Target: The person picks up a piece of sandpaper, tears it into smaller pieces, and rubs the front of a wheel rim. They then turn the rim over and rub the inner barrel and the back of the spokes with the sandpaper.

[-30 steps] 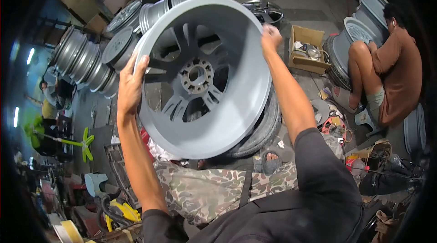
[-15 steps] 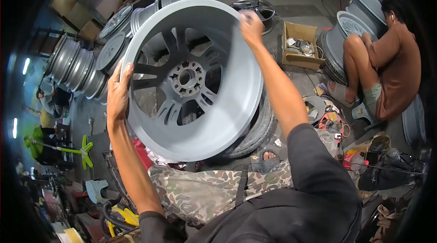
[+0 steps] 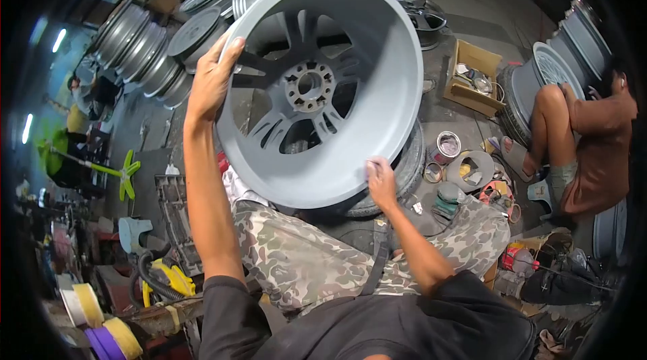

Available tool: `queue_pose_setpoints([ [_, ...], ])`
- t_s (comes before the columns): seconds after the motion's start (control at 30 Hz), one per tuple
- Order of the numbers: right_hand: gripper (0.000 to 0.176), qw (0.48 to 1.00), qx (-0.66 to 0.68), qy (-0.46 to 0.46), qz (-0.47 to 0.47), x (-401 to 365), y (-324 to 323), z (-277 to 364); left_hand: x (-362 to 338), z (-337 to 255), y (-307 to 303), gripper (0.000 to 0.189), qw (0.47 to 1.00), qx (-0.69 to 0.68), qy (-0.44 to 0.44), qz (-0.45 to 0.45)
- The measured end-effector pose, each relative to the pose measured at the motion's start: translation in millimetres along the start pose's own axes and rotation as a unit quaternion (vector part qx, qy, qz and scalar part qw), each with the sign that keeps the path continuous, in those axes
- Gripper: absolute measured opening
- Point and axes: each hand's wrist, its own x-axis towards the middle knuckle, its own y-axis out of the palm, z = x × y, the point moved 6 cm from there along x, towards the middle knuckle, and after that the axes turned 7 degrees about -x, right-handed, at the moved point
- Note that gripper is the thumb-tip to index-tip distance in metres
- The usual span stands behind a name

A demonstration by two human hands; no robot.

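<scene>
A grey-coated alloy wheel rim (image 3: 377,124) stands tilted before me, its open barrel facing up toward me and its spokes at the far end. My left hand (image 3: 210,83) grips the rim's left edge, thumb over the lip and fingers behind. At the lower right, my right hand (image 3: 382,183) touches the lip with its fingers bent and pressed together. Anything under those fingertips is hidden. Beneath the rim a black tyre (image 3: 412,168) lies on the floor.
Bare rims (image 3: 131,43) are stacked at left. A cardboard box (image 3: 473,94) and an open can (image 3: 447,145) stand at right. Farther right, another person (image 3: 596,137) sits by a rim. A green fan (image 3: 126,174) and yellow tape rolls (image 3: 87,303) are at left.
My right hand has moved from the rim's upper right edge down to its lower right lip. My left hand keeps its hold on the left edge. The view has shifted.
</scene>
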Motion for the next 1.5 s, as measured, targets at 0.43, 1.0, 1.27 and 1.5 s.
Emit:
queue_pose_setpoints([
  [0.43, 0.015, 0.832, -0.255, -0.491, -0.044, 154.7, 82.4, 170.3, -35.9, 0.8, -2.9, 0.051, 0.972, 0.197, 0.085, -0.095],
  [1.0, 0.034, 0.959, -0.227, -0.115, 0.121, 190.0, 121.8, 99.3, -46.5, -11.8, 14.5, 0.057, 0.969, 0.142, 0.167, -0.115],
  [1.27, 0.038, 0.287, -0.654, -0.682, 0.155, 232.2, 106.7, 118.6, -47.5, -5.8, 22.0, 0.055, 0.981, 0.099, 0.121, -0.111],
  [1.5, 0.027, 0.604, -0.6, -0.493, 0.18, 211.2, 119.4, 80.3, -44.1, -19.1, 34.0, 0.053, 0.974, 0.145, 0.15, -0.088],
])
